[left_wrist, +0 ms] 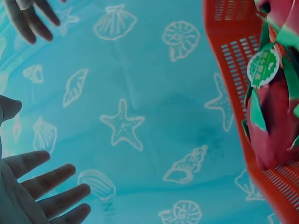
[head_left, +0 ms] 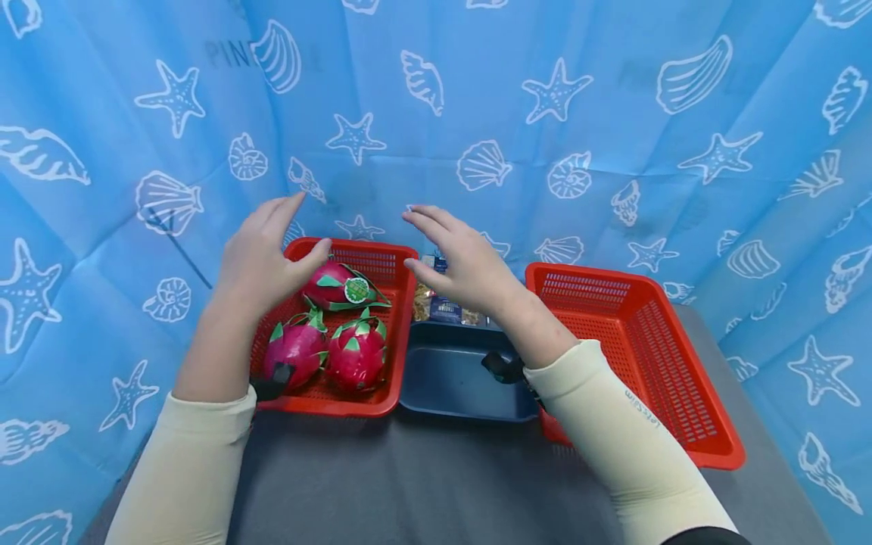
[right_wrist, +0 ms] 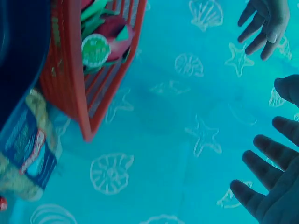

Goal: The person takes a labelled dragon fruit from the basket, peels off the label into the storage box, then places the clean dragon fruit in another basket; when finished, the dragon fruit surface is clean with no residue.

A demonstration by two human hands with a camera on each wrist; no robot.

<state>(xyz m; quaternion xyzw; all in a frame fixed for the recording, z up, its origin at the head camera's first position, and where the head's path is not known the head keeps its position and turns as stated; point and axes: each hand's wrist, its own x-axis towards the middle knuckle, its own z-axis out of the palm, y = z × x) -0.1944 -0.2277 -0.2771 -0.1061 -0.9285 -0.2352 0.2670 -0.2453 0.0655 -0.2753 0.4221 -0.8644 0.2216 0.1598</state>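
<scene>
Both hands are raised in the air with nothing in them. In the head view my left hand [head_left: 262, 257] is above the left red basket [head_left: 391, 397], fingers extended and thumb apart. My right hand [head_left: 466, 261] hovers over the bagged food packet [head_left: 446, 309] behind the dark blue tray [head_left: 470, 386], its fingers pointing left. Inside that basket lie three pink dragon fruits with green scales: one at the back [head_left: 330, 286] bearing a round green sticker, and two in front [head_left: 357, 359]. Spread fingers of the left hand [left_wrist: 42, 193] show in the left wrist view, and of the right hand [right_wrist: 273, 172] in the right wrist view.
A second red basket [head_left: 732, 450] stands at the right, partly behind the right forearm. The tray sits between the baskets on a grey tabletop [head_left: 409, 484]. A blue curtain [head_left: 477, 98] with white seashells and starfish hangs behind and along the sides.
</scene>
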